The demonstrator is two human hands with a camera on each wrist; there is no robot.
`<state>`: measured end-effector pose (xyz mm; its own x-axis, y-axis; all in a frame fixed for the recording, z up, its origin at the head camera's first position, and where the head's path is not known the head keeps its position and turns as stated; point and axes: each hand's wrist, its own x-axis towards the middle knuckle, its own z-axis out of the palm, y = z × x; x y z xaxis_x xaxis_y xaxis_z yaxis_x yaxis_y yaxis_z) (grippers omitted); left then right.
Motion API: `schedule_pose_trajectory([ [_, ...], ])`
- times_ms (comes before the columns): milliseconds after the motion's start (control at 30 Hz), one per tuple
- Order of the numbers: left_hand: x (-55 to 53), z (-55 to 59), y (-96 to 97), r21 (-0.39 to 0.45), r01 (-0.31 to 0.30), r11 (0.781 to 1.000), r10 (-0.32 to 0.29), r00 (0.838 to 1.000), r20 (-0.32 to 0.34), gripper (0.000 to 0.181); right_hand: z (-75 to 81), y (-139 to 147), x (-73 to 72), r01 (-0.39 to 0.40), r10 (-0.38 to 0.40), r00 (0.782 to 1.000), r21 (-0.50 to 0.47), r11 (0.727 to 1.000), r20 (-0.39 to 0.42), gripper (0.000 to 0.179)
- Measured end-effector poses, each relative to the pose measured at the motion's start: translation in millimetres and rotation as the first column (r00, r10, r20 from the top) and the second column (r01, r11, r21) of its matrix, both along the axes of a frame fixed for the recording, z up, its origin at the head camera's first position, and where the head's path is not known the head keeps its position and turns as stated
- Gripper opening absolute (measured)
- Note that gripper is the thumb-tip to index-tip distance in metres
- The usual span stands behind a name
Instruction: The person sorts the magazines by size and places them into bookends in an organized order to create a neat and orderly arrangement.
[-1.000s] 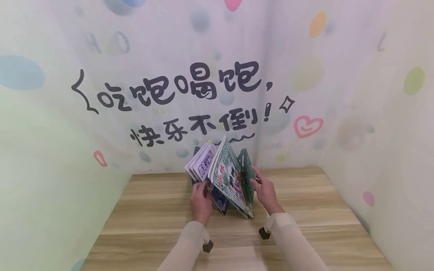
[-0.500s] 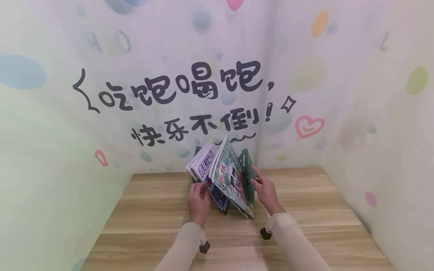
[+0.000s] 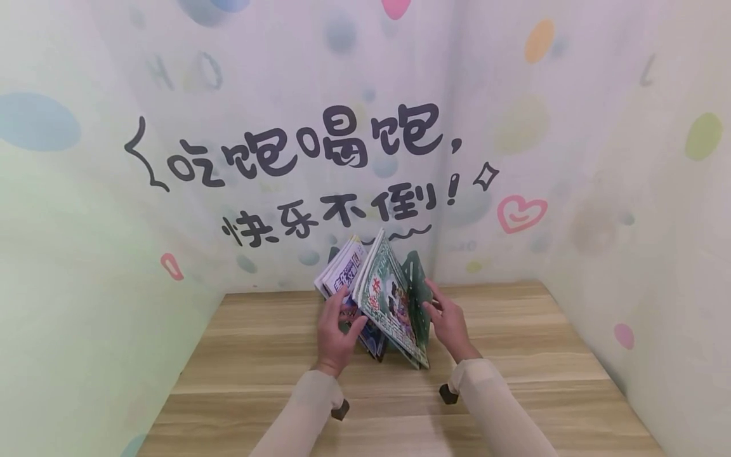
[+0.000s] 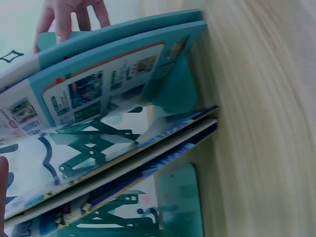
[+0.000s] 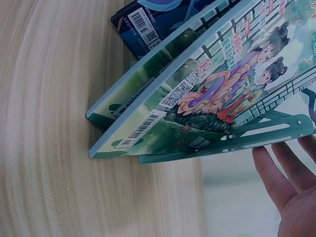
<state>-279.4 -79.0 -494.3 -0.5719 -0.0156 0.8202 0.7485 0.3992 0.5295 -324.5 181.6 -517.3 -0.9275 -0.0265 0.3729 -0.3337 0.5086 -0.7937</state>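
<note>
A green expandable bookend (image 3: 421, 289) with a crisscross lattice stands on the table. Green-covered magazines (image 3: 388, 295) lean inside its right part, and purple-and-blue magazines (image 3: 345, 270) lean in its left part. Before the purple-and-blue ones is my left hand (image 3: 335, 336), fingers extended and thumb spread apart toward the green magazines' lower edge. Whether it touches them I cannot tell. My right hand (image 3: 451, 322) rests its extended fingertips against the bookend's right end plate; the right wrist view shows these fingers (image 5: 274, 175) at the outer side of the green plate (image 5: 266, 133).
The wood-grain table (image 3: 257, 368) reaches back to a pale wall (image 3: 274, 70) printed with dark lettering and coloured dots. Side walls close in at left and right. The bookend stands near the table's back edge.
My left hand has drawn back slightly from the magazines, and its fingers have straightened with the thumb spreading. The right hand stays at the end plate, and the magazines keep their lean.
</note>
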Motion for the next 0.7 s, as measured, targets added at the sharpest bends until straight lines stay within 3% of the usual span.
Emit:
schedule_pose_trajectory([
  [267,-2.0,9.7,3.4,-0.113,-0.067,0.991,0.066,0.998,-0.016,0.061,1.9,-0.3,2.1,-0.005,0.005,1.0,-0.004,1.0,0.008,0.055],
  [700,-8.5,9.8,4.3,-0.082,-0.062,0.995,0.056,0.996,-0.073,0.052,1.6,0.6,1.1,-0.006,0.006,1.0,-0.008,1.0,0.014,0.055],
])
